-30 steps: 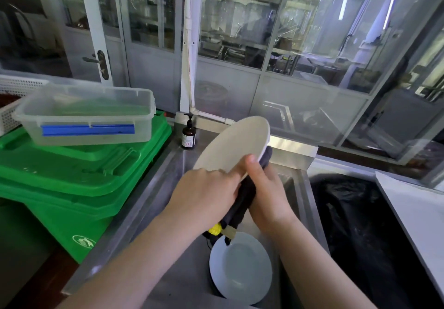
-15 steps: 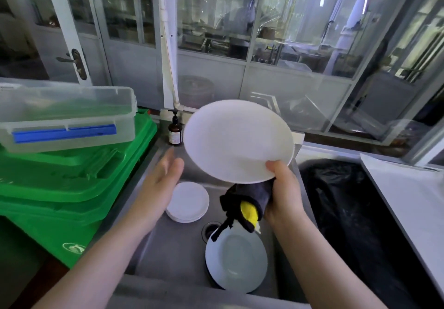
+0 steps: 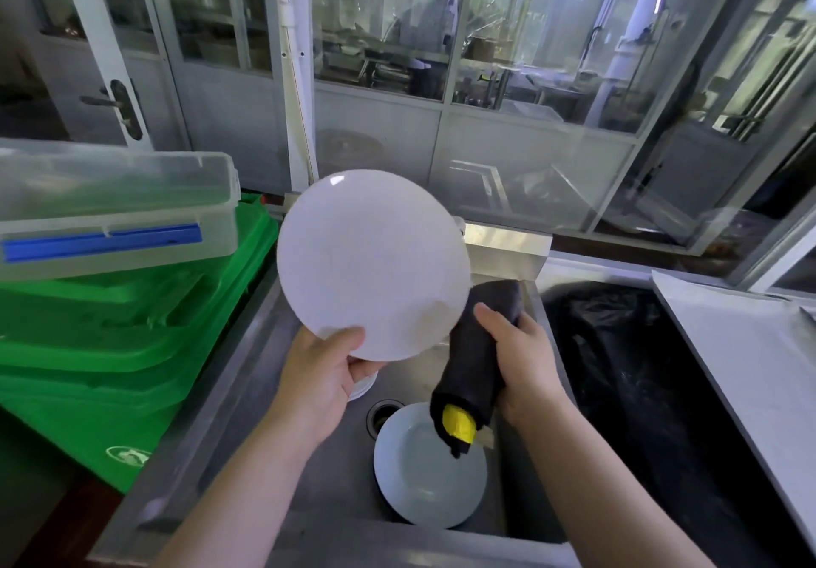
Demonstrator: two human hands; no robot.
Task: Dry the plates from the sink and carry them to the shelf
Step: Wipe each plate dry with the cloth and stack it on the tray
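Plate [image 3: 373, 265] in left hand [image 3: 320, 373]

Daylight floods in through the glass wall [image 3: 508, 81] beyond the fingers, bright and bluish. The panes carry heavy reflections and streaks of glare. The white plate [image 3: 373, 265] is nearly washed out, with a small glint at its top edge. The black bag [image 3: 627, 382] to the right of the fingers swallows detail. Straight frames bow toward the edges from the wide lens. Forearms at the bottom look stretched and slightly soft.
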